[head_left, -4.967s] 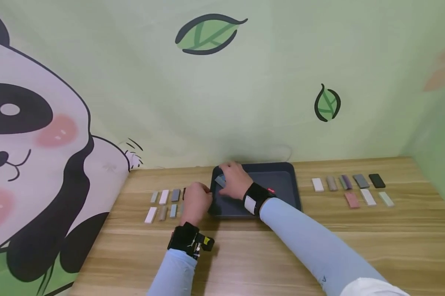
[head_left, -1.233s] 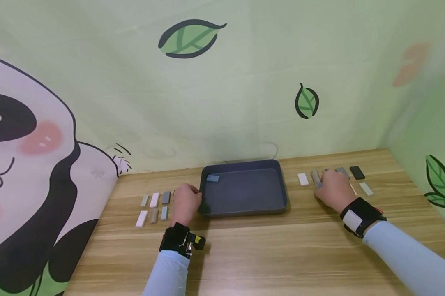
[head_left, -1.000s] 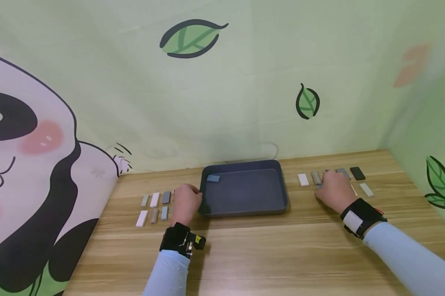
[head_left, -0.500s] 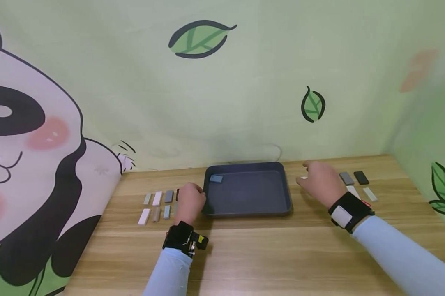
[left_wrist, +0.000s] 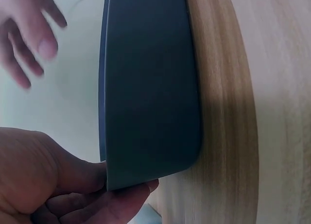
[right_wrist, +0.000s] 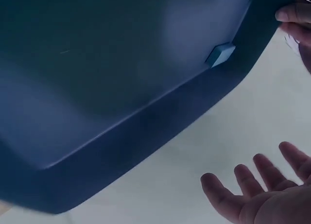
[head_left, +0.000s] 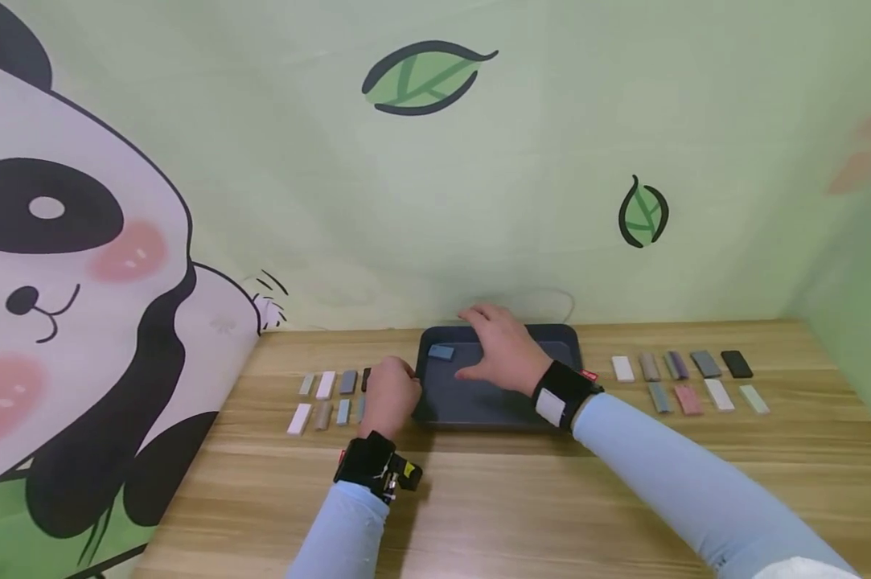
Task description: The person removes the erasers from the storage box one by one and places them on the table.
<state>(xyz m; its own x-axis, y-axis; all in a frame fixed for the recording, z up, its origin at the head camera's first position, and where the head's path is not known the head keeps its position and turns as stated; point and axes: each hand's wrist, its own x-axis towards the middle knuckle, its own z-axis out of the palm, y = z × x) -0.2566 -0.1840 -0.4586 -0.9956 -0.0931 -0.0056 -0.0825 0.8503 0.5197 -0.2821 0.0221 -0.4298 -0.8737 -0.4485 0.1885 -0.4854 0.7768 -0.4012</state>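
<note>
My left hand (head_left: 389, 396) grips the left rim of a dark blue-grey tray (head_left: 464, 406). In the left wrist view its thumb and fingers pinch the wall of the tray (left_wrist: 150, 88) near a corner. My right hand (head_left: 507, 351) hovers over the tray, fingers spread and nothing in them. One small blue block (head_left: 441, 352) lies in the tray's back left corner, left of that hand. The right wrist view shows the same block (right_wrist: 221, 55) against the tray's wall, with the open right hand (right_wrist: 262, 195) outside the rim.
Left of the tray, two rows of small blocks lie flat, among them a white block (head_left: 299, 419). More blocks lie in two rows to the right, including a pink block (head_left: 688, 400) and a black block (head_left: 737, 363). A panda-printed cloth (head_left: 297, 201) hangs behind the wooden table (head_left: 551, 498).
The right hand has left the blocks on the right and come back over the tray. A blue-grey block now lies beside the pink one. The left hand has stayed on the rim.
</note>
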